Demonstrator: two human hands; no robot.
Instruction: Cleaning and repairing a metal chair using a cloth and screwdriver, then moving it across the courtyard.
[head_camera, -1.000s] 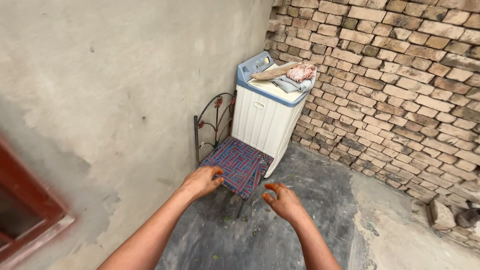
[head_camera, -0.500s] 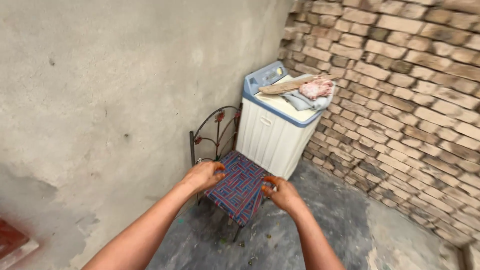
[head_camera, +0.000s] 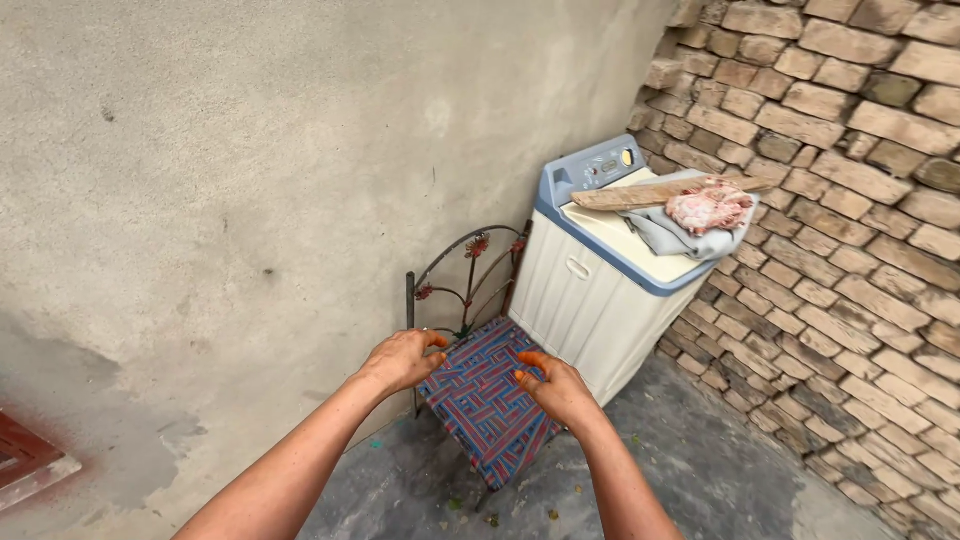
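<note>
Low iron chair (head_camera: 487, 395), red-blue woven seat

Chair seat (head_camera: 487, 400): woven red/blue stripes, metal frame dark w/ reddish flower bits. Washing machine (head_camera: 590, 290): cream body, blue-grey top & trim, yellow knob. On it: pale grey cloth (head_camera: 672, 235), pink cloth (head_camera: 708, 207), tan plank (head_camera: 640, 194). Brick wall (head_camera: 850, 200): brown-tan. Plaster wall (head_camera: 250, 180): grey-beige.

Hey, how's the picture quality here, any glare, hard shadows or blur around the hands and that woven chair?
Head view: soft, even daylight, no glare, only faint shadows. The left hand, right hand and red-and-blue woven chair seat look sharp; the white and blue washing machine leans, hinting at wide-angle distortion.
</note>
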